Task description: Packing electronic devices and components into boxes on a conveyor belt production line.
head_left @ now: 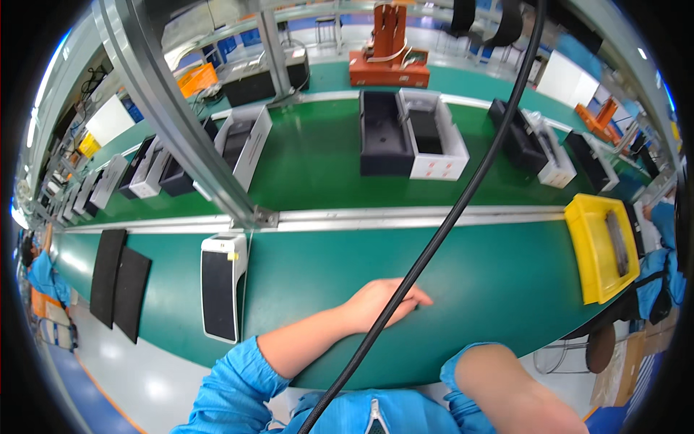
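Observation:
My left hand (372, 304) rests at the middle of the near green table (477, 289), its fingers loosely bent and pointing right. Nothing shows in it, though a black cable (434, 249) crosses in front of part of the hand. Of my right arm (517, 390) only the bare forearm shows at the lower edge; the hand lies outside the picture. Left of my left hand, a white handheld terminal (220, 289) with a dark screen and a small yellow tag lies on the table. Two black flat pads (119, 286) lie farther left.
Behind a metal rail (405, 217), a green conveyor belt (318, 173) carries open white boxes (437, 137) and black trays (383, 137). A metal post (181, 116) rises at the left. A yellow bin (589, 253) stands at the right edge; other people sit at both sides.

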Action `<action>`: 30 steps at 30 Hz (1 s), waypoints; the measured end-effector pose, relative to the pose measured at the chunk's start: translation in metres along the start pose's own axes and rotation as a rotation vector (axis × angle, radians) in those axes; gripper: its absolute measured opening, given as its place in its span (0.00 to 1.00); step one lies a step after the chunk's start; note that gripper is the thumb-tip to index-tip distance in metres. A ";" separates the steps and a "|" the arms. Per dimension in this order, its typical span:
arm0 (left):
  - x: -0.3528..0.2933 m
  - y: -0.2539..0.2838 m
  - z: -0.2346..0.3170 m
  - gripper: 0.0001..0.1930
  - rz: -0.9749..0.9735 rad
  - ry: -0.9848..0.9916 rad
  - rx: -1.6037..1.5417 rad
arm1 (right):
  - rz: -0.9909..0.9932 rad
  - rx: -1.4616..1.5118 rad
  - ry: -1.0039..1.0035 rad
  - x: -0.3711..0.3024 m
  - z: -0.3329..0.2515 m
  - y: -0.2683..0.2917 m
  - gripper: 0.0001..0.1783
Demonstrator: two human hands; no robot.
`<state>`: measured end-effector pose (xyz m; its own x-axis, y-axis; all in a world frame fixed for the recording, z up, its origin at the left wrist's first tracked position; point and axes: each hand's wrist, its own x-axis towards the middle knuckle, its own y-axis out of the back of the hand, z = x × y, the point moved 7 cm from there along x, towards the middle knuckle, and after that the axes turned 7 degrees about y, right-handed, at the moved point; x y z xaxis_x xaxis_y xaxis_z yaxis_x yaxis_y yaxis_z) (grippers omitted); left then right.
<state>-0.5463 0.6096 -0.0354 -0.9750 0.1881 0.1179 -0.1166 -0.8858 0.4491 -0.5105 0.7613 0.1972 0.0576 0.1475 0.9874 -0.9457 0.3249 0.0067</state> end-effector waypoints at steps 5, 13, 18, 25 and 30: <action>0.007 -0.002 0.006 0.13 -0.023 -0.025 -0.096 | 0.224 0.053 0.153 0.012 -0.013 0.062 0.12; 0.012 -0.005 0.008 0.12 -0.024 0.008 -0.145 | -0.152 -1.328 -0.800 -0.132 0.230 0.247 0.09; 0.014 -0.007 0.012 0.11 -0.009 0.045 -0.156 | -0.433 -1.648 -0.998 -0.180 0.308 0.298 0.22; 0.017 0.000 0.013 0.10 0.027 0.106 -0.174 | -0.498 -1.234 -2.016 -0.231 0.357 0.324 0.59; 0.027 -0.001 0.027 0.11 0.029 0.073 -0.162 | -0.607 -1.295 -2.169 -0.236 0.366 0.340 0.64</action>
<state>-0.5680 0.6266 -0.0087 -0.9889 0.1352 0.0614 -0.1112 -0.9484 0.2970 -0.9622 0.4948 0.0244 -0.8461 -0.4520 -0.2826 -0.3954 0.1766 0.9014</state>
